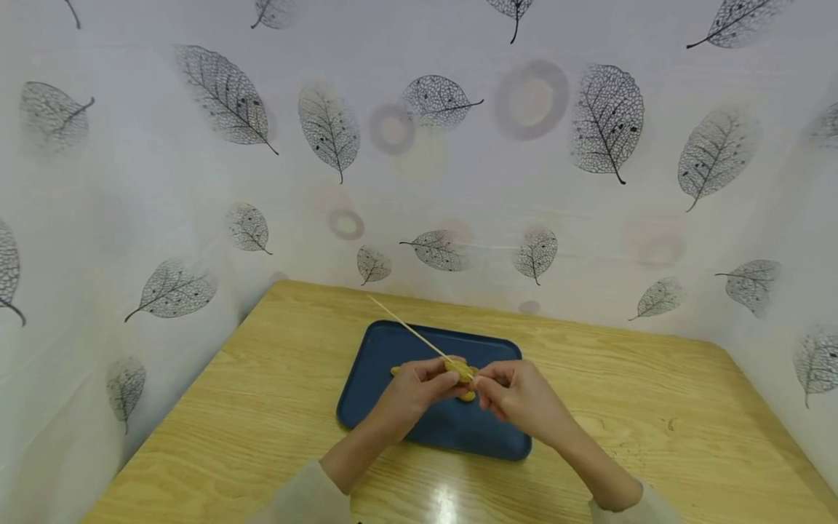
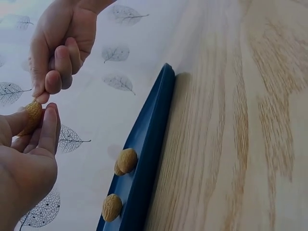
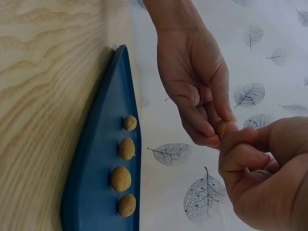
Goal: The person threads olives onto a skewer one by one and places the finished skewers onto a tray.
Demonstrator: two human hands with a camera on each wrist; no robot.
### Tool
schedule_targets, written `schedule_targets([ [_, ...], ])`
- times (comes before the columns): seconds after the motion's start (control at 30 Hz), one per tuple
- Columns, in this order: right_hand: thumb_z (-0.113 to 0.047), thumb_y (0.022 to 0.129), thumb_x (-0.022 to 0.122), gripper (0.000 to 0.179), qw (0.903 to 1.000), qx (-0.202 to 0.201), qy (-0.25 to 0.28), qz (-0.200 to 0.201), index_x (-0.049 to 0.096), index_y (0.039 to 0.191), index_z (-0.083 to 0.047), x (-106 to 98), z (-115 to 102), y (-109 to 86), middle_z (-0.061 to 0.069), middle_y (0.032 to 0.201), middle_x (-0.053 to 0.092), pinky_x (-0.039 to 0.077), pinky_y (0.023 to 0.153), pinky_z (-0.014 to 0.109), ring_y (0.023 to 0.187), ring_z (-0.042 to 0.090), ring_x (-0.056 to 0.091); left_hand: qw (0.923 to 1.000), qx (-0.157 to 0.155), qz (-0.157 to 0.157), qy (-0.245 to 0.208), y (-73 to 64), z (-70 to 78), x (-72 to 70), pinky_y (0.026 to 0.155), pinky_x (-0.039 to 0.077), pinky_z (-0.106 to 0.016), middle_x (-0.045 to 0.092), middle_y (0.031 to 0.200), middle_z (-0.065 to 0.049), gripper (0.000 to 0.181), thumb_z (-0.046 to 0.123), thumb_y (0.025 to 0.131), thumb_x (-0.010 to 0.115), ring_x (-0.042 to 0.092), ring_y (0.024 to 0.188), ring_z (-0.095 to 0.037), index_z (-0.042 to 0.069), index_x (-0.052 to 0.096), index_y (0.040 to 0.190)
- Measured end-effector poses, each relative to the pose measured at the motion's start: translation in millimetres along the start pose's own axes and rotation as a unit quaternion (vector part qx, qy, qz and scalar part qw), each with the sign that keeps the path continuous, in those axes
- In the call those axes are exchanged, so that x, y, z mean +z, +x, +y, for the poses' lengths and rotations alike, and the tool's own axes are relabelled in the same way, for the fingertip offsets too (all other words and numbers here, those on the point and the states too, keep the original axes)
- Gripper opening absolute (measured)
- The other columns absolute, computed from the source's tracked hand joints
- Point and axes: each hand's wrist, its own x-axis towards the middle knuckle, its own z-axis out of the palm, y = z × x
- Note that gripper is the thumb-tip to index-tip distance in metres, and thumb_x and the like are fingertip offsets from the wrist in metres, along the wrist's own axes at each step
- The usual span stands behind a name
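In the head view my left hand (image 1: 414, 393) holds a wrinkled, yellow-brown oval piece (image 1: 461, 370), which looks like a dried fruit, between thumb and fingers. A thin wooden skewer (image 1: 409, 329) runs from this piece up and to the left, its far end in the air. Close against the piece, my right hand (image 1: 521, 399) pinches the skewer's short near end with thumb and forefinger. Both hands are raised over a dark blue tray (image 1: 458, 438). On the tray lie several similar pieces (image 3: 121, 178), partly hidden by my hands in the head view.
The tray stands on a light wood table (image 1: 262, 407), its low raised rim showing in the left wrist view. Behind and beside the table hangs a pale curtain (image 1: 458, 182) printed with dark leaves.
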Motion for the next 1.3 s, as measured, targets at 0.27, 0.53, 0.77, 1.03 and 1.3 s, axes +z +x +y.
schedule_targets([
  [0.27, -0.026, 0.106, 0.062, 0.031, 0.9998, 0.017, 0.005, -0.013, 0.07, 0.086, -0.004, -8.9, -1.1, -3.7, 0.006, 0.062, 0.059, 0.036, 0.038, 0.022, 0.044, 0.01, 0.045, 0.9998, 0.017, 0.013, -0.007, 2.4, 6.9, -1.8, 0.105, 0.05, -0.04, 0.059, 0.14, -0.022, 0.039, 0.011, 0.106, 0.059, 0.066, 0.122, -0.025, -0.008, 0.058, 0.14],
  [0.53, -0.023, 0.106, 0.062, 0.031, 0.9999, 0.0, 0.003, -0.015, 0.071, 0.083, -0.003, -7.9, 1.1, -4.6, 0.005, 0.058, 0.057, 0.033, 0.038, 0.02, 0.043, 0.009, 0.044, 0.9993, 0.022, 0.027, -0.014, 3.2, 8.4, -7.8, 0.104, 0.051, -0.034, 0.055, 0.144, -0.024, 0.038, 0.007, 0.107, 0.058, 0.066, 0.121, -0.024, -0.011, 0.056, 0.14],
  [0.77, -0.018, 0.106, 0.062, 0.025, 0.9993, -0.03, -0.015, 0.018, 0.072, 0.087, -0.005, -5.0, 4.5, -6.0, 0.008, 0.063, 0.059, 0.034, 0.038, 0.02, 0.043, 0.007, 0.042, 0.9991, 0.02, 0.022, -0.032, 1.7, 4.9, -6.7, 0.103, 0.052, -0.034, 0.06, 0.136, -0.026, 0.038, 0.007, 0.106, 0.058, 0.069, 0.115, -0.021, -0.012, 0.057, 0.139],
  [1.03, -0.013, 0.106, 0.062, 0.024, 0.9972, -0.054, -0.031, 0.042, 0.073, 0.085, -0.006, -2.3, 6.7, -9.3, 0.001, 0.063, 0.057, 0.035, 0.04, 0.023, 0.045, 0.006, 0.039, 0.9992, 0.015, 0.001, -0.036, 0.3, 5.8, -4.1, 0.104, 0.051, -0.035, 0.057, 0.14, -0.027, 0.039, 0.005, 0.107, 0.057, 0.068, 0.118, -0.022, -0.011, 0.054, 0.142],
  [1.3, -0.016, 0.105, 0.062, 0.026, 0.9968, -0.055, -0.034, 0.048, 0.071, 0.082, -0.008, -0.7, 6.6, -8.2, -0.001, 0.061, 0.055, 0.033, 0.04, 0.023, 0.044, 0.005, 0.037, 0.9988, 0.021, -0.005, -0.044, -1.9, 7.3, -1.6, 0.105, 0.05, -0.035, 0.054, 0.144, -0.026, 0.041, 0.005, 0.107, 0.057, 0.066, 0.121, -0.023, -0.012, 0.051, 0.144],
])
